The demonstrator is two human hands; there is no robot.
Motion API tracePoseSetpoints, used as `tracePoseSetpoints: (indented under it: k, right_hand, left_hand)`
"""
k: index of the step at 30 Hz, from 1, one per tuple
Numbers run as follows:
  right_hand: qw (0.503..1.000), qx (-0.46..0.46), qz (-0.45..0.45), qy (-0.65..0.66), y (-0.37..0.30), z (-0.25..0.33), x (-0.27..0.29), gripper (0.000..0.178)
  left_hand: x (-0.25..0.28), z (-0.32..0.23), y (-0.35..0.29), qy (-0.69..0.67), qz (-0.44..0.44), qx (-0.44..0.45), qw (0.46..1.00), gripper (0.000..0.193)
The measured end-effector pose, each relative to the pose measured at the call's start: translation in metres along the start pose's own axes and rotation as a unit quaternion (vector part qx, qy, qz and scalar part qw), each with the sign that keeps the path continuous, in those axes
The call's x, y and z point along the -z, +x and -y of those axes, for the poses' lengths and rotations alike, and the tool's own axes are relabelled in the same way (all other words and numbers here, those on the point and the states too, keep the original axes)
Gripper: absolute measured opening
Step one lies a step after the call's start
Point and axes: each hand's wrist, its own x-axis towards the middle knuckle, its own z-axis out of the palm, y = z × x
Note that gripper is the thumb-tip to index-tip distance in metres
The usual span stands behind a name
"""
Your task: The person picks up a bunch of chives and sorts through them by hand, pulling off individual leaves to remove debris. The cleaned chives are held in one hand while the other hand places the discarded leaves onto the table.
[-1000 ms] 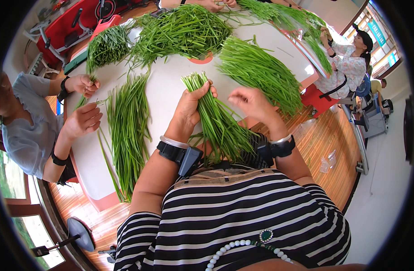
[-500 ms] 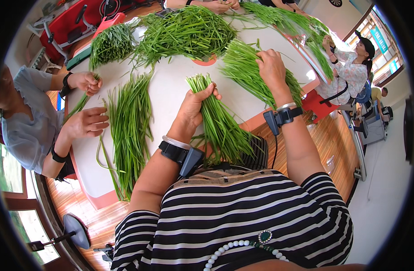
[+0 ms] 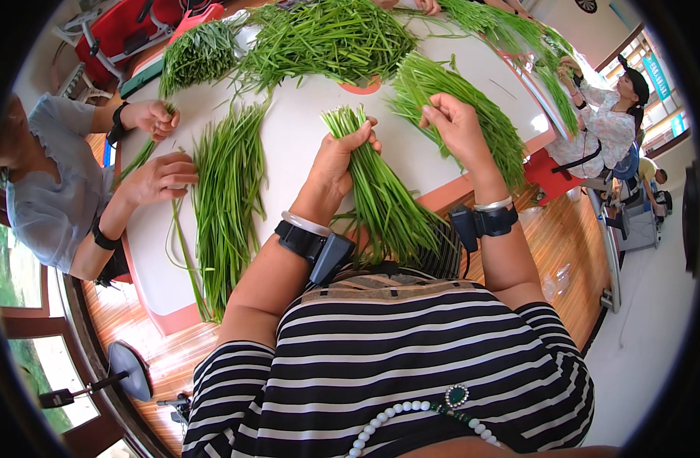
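My left hand (image 3: 338, 162) is closed round a thick bundle of garlic chives (image 3: 386, 195). Its pale cut ends point up and away from me, while the green leaves spread down toward my waist. To the right, my right hand (image 3: 458, 131) is raised with thumb and forefinger pinched together. Whatever lies between those fingertips is too small to make out. Just beyond and partly behind that hand lies a loose pile of chives (image 3: 491, 141), its stalks slanting toward the table's right edge.
A large heap of chives (image 3: 331, 42) covers the far side of the white table (image 3: 300, 114). Another long pile (image 3: 228, 198) lies at left, beside a person in light blue (image 3: 56, 183) handling chives. A darker bunch (image 3: 201, 57) sits far left. Another person (image 3: 606, 114) sits at far right.
My right hand has drawn back slightly from the right pile, its fingers turning toward my left hand. The left hand keeps its hold on the bundle. The whole view has shifted a little.
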Motion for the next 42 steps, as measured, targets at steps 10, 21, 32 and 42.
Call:
tracePoseSetpoints:
  k: [10, 21, 32, 42]
  right_hand:
    - [0.974, -0.096, 0.144, 0.146, -0.028, -0.003, -0.038, 0.014]
    - [0.995, -0.027, 0.068, 0.064, -0.039, -0.005, -0.051, 0.013]
    - [0.995, 0.001, 0.048, -0.084, -0.044, 0.004, -0.055, 0.015]
    - [0.995, 0.048, 0.034, -0.078, -0.042, -0.006, -0.053, 0.022]
  left_hand:
    - [-0.007, -0.003, -0.004, 0.017, -0.05, -0.003, 0.999, 0.013]
    - [-0.012, -0.004, -0.008, -0.006, -0.071, 0.018, 0.997, 0.014]
    - [-0.008, -0.001, -0.005, 0.027, -0.04, -0.005, 0.999, 0.021]
    - [-0.015, -0.003, -0.005, 0.048, 0.006, 0.008, 0.999, 0.021]
